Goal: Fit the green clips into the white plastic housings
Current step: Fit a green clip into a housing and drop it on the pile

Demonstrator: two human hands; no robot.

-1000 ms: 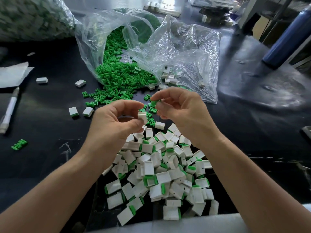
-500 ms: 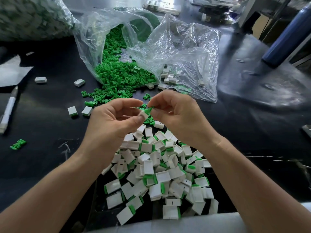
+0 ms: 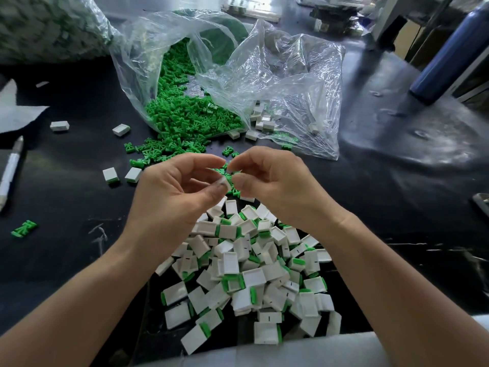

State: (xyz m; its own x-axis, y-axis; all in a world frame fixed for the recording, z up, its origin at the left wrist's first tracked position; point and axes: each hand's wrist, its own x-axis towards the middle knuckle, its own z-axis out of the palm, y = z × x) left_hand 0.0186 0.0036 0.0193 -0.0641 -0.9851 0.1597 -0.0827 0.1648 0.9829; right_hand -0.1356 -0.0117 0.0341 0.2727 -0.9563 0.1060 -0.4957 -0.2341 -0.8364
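Left hand (image 3: 172,197) pinches small white housing (image 3: 224,183) at fingertips, above dark table (image 3: 397,207); right hand (image 3: 275,186) fingertips closed against same housing, contents unclear. Below hands, pile of assembled housings (image 3: 246,274). Behind, loose green clips (image 3: 185,120) spilling from open clear bag (image 3: 277,83)

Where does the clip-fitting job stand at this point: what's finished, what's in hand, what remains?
Done: a large pile of fitted housings lies near the person. In hand: the left hand pinches a white housing, and the right hand meets it. Left: the bag of green clips is well stocked, with loose housings beside it.
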